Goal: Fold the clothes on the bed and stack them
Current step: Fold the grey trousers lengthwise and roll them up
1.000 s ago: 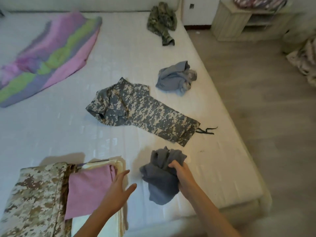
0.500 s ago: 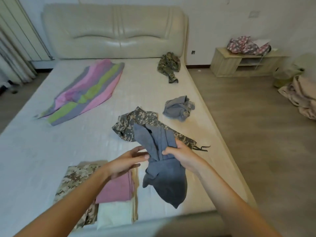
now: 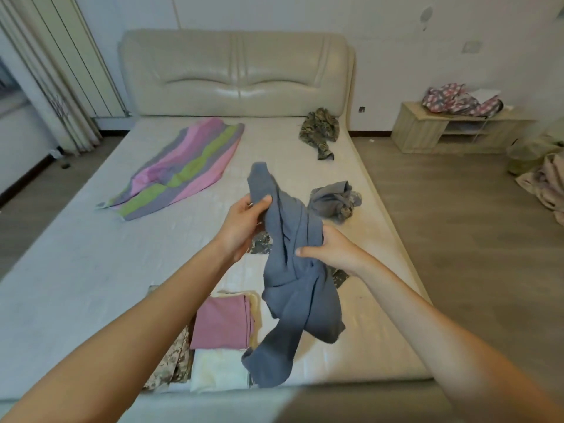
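I hold a crumpled blue-grey garment (image 3: 294,270) in the air above the bed (image 3: 76,270). My left hand (image 3: 241,228) grips its upper part, thumb over the cloth. My right hand (image 3: 331,248) grips its middle from the right side. The lower end hangs twisted over a folded stack near the front edge: a pink piece (image 3: 222,326) on a cream piece (image 3: 219,369), beside a folded tan camouflage piece (image 3: 174,361). A grey camouflage garment (image 3: 259,242) lies mostly hidden behind my hands.
A striped pink, green and purple cloth (image 3: 183,169) lies spread at the back left. A green camouflage garment (image 3: 320,131) sits by the headboard, and a crumpled grey-blue garment (image 3: 334,199) near the right edge. A wooden side table (image 3: 427,132) and floor clothes are at right.
The grey garment went from lying bunched on the mattress in my right hand to held up by both hands. My left hand has climbed to its top end. My view has tilted up.
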